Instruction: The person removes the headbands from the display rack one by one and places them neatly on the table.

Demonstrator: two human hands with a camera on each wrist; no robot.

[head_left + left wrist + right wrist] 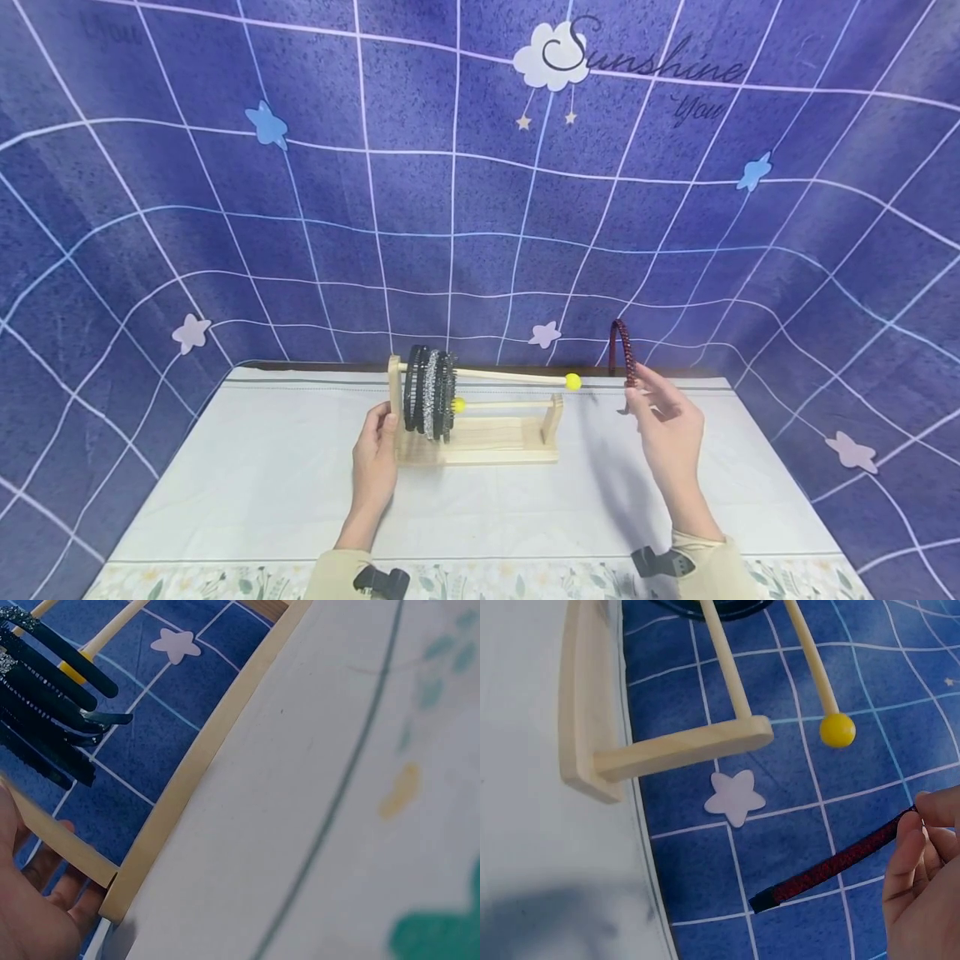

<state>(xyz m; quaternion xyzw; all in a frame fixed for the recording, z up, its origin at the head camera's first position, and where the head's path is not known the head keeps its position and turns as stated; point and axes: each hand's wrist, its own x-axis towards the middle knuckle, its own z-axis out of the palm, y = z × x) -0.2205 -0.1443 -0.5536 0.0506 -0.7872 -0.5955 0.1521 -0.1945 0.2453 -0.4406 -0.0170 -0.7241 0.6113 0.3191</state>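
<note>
Right hand (pixel 670 427) pinches the red headband (pixel 627 357). At nine o'clock I see a yellow ball (pixel 573 382) between it and dark headbands (pixel 417 392) on the wooden stand (pixel 498 458); the half-hidden left hand (pixel 377 457) seems to grip its far end. The red headband rises at the right hand's eleven o'clock.

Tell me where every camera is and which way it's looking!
Head: worn on the head, facing forward and down at the wooden rack; left hand, right hand and sleeves show.
Left wrist: worn there, looking at the rack's end and dark headbands; part of the left hand shows.
Right wrist: worn there, looking at the red headband and the rack's yellow ball; part of the right hand shows.
Shared: head and right wrist views both show the red headband.
</note>
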